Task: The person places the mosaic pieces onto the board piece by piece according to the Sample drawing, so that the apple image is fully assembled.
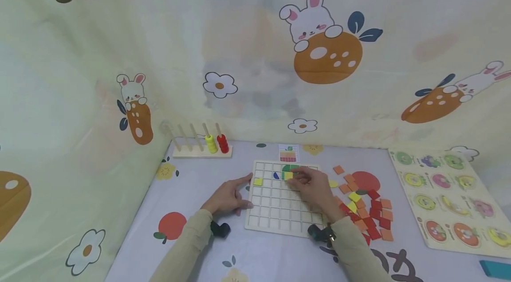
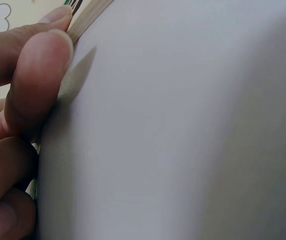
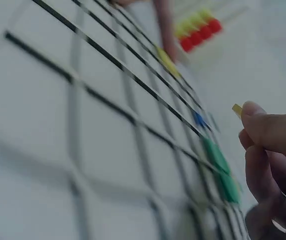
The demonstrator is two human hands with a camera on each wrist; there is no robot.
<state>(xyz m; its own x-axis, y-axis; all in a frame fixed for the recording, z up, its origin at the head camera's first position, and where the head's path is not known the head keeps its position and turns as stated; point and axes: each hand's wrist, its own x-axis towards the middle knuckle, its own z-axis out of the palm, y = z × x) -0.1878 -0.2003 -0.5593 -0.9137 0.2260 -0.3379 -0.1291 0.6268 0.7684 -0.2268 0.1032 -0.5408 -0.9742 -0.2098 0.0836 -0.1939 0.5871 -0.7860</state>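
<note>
A pale wooden grid board (image 1: 275,211) lies on the table. Within its top rows are green pieces (image 1: 288,168), a small blue piece (image 1: 276,175) and a yellow tile (image 1: 258,182) at the left. My left hand (image 1: 227,197) touches the board's left edge with index finger and thumb spread apart; its other fingers curl loosely in the left wrist view. Over the upper right of the grid, my right hand (image 1: 313,188) pinches another yellow tile (image 3: 237,109) between thumb and fingers, raised off the board in the right wrist view.
Loose red, orange and yellow tiles (image 1: 375,213) are scattered right of the board. A picture card (image 1: 289,153) lies behind it. A bead stacker (image 1: 202,152) stands back left. At right are a fruit picture board (image 1: 451,197) and a teal block (image 1: 496,269).
</note>
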